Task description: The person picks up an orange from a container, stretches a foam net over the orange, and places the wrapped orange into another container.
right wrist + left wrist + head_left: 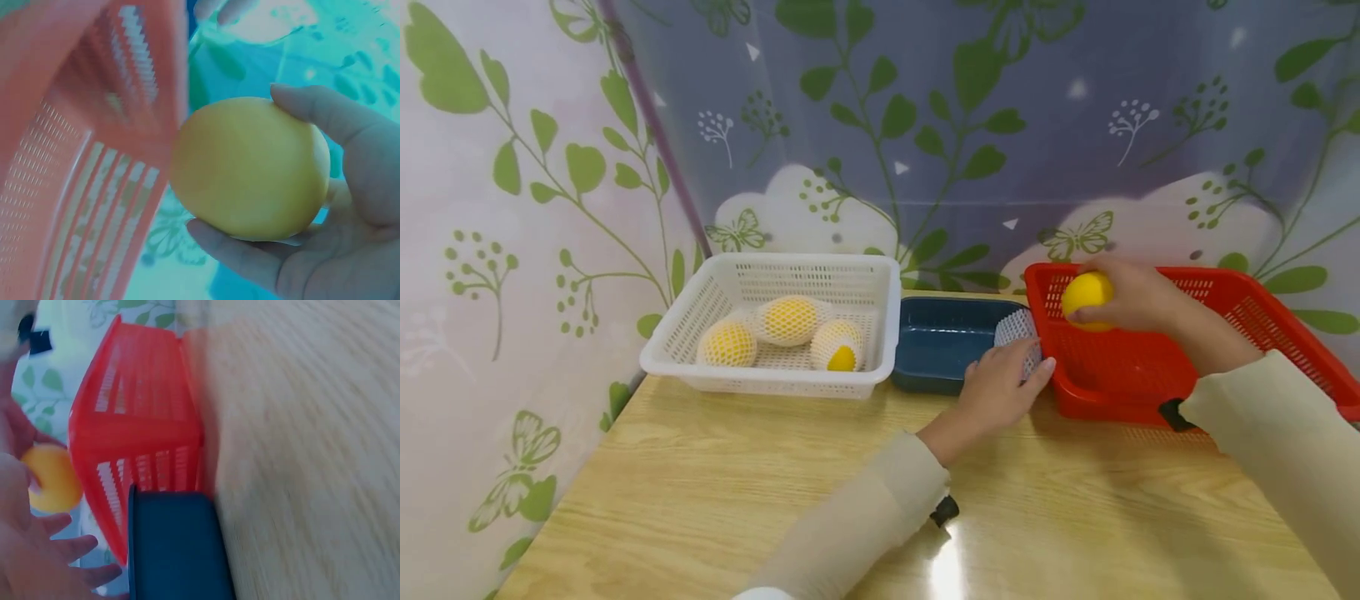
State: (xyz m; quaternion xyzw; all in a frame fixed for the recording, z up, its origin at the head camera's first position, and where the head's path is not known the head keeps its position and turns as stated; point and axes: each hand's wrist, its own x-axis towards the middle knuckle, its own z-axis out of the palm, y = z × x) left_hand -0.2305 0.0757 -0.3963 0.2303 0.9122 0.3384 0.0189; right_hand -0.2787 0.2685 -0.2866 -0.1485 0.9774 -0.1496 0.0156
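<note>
My right hand (pixel 1131 293) grips a smooth, slightly oval yellow fruit (pixel 250 169) between thumb and fingers; its exact kind I cannot tell. The fruit is above the left part of a red plastic basket (pixel 1138 362). My left hand (pixel 1000 385) is at the right end of a dark blue dish (pixel 936 342), fingers spread in the left wrist view and holding nothing. Just beyond it, a white foam net sleeve (pixel 1013 327) lies in the dish, partly hidden by the hand. Whether the fingers touch the sleeve I cannot tell.
On the left stands a white basket (pixel 775 383) holding three yellow fruits in foam nets, among them one (pixel 790 321) at the back. The dish sits between the two baskets on a wooden table (pixel 737 475). A leaf-patterned curtain (pixel 940 167) hangs close behind.
</note>
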